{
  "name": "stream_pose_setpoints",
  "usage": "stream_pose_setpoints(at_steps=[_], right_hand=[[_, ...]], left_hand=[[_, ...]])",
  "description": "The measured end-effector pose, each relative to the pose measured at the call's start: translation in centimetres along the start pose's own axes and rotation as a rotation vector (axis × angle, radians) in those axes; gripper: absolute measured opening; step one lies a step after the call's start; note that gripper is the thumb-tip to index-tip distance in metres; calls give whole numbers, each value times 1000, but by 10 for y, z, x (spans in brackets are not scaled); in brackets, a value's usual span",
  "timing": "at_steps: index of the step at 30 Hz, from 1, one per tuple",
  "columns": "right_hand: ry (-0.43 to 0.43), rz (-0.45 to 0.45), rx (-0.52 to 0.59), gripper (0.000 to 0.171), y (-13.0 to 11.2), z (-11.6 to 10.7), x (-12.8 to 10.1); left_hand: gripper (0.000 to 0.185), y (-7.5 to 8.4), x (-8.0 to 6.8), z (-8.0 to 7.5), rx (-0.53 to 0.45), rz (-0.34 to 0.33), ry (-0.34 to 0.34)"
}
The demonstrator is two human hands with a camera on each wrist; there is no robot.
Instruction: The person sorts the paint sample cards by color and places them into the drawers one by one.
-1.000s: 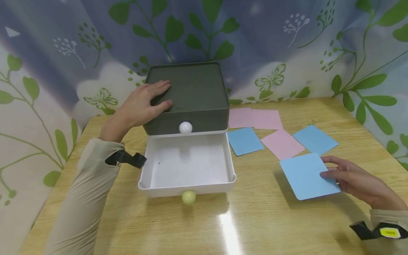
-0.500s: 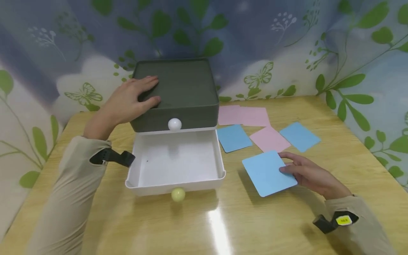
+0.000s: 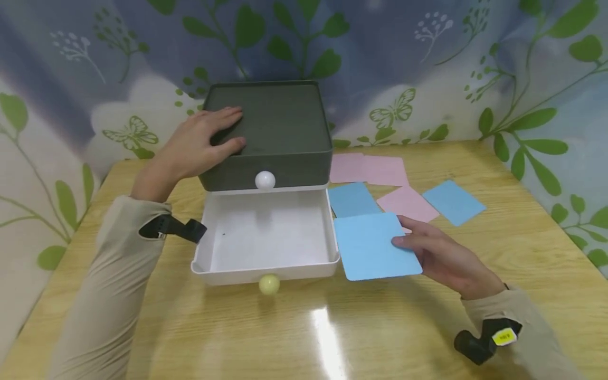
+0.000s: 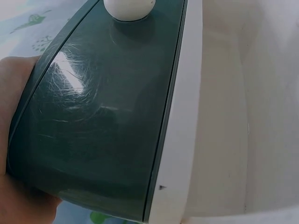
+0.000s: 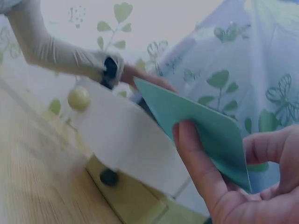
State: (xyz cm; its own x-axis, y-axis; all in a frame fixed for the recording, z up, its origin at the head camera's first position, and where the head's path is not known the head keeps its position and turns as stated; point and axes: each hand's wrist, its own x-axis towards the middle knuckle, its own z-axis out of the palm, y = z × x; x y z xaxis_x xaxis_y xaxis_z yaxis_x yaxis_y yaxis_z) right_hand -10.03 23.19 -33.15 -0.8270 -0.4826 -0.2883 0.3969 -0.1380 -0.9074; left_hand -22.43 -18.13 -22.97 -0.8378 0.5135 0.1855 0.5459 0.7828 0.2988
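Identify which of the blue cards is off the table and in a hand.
The big blue card beside the open white drawer: the right hand pinches it, while two other blue cards lie flat on the table.

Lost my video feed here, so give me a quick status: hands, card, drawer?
Left hand flat on grey box. Right hand pinches blue card, held beside the open white drawer. Nothing between card and drawer.
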Motion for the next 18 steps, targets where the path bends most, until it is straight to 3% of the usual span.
stream_pose_setpoints(at_steps=[3, 12, 14, 18], right_hand=[[17, -6, 58, 91, -1, 11, -1], [-61, -30, 117, 86, -10, 34, 5], [-81, -35, 140, 76, -12, 39, 6], [-247, -107, 224, 37, -17, 50, 12]], left_hand=[[62, 0, -1, -1, -3, -4, 3], [62, 1, 1, 2, -11, -9, -8], [63, 2, 1, 2, -14, -11, -7], [62, 2, -1, -1, -20, -4, 6]])
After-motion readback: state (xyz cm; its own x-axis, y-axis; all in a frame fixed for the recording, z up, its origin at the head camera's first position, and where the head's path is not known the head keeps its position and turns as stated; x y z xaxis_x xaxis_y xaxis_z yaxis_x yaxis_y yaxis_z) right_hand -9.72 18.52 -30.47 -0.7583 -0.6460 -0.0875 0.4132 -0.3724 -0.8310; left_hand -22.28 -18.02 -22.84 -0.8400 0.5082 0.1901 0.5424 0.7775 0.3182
